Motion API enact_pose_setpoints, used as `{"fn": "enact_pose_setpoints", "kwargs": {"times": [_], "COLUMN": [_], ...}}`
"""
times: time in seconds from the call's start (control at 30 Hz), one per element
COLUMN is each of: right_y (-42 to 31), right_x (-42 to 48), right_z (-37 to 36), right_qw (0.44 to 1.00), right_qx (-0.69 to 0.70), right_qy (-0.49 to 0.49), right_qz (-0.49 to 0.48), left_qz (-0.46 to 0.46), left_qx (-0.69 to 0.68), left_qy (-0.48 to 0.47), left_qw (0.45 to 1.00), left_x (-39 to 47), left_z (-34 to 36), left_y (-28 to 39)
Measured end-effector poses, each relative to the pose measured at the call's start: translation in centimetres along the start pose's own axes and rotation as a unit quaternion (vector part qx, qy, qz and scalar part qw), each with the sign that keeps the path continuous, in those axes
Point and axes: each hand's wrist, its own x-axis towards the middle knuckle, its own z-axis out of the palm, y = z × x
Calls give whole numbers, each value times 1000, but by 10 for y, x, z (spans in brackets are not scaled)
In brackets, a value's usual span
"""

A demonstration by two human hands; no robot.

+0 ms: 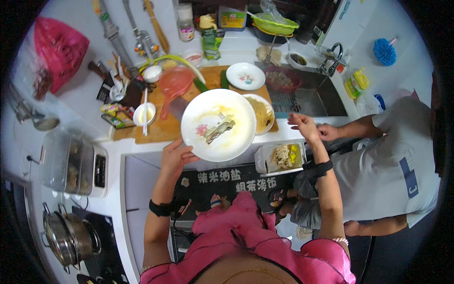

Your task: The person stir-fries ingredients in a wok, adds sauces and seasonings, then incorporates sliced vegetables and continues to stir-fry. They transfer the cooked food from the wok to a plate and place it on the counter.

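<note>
My left hand (pixel 177 156) grips the near left rim of a large white plate (pixel 220 106), held up in front of the counter. The plate carries a printed pink flower, and yellowish residue smears its surface. A strip-like greyish shape at its middle may be print or food; I cannot tell. My right hand (pixel 304 127) hangs in the air right of the plate with nothing in it, fingers apart. Partly hidden behind the held plate is a second plate with a flat yellow food (pixel 261 114). A white patterned plate (pixel 245 76) lies farther back.
A co-worker (pixel 386 163) stands close at my right, a hand near mine. Below the counter edge sits a bin with food scraps (pixel 283 158). The sink (pixel 319 96) holds a red basket (pixel 282 78). A red strainer (pixel 175 81) and a bowl with chopsticks (pixel 144 114) occupy the wooden board (pixel 156 133).
</note>
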Motion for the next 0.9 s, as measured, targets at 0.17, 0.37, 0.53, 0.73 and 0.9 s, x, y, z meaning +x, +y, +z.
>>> {"fn": "enact_pose_setpoints", "kwargs": {"times": [0.17, 0.37, 0.53, 0.73, 0.9], "right_y": [-4, 0, 52, 94, 107], "right_x": [87, 148, 201, 238, 259], "right_z": [-65, -77, -109, -146, -164], "right_qw": [994, 925, 930, 954, 958], "right_qx": [26, 273, 296, 263, 251], "right_qy": [-56, -206, -164, -51, -51], "right_qz": [92, 167, 140, 130, 128], "left_qz": [-23, -70, -77, -75, 343], "left_qx": [-34, 29, 86, 268, 658], "left_qy": [-73, -112, -119, -145, -134], "left_qw": [996, 991, 986, 950, 657], "left_x": [123, 230, 310, 415, 509], "left_z": [87, 185, 245, 277, 301], "left_y": [-10, -7, -18, -27, -53]}}
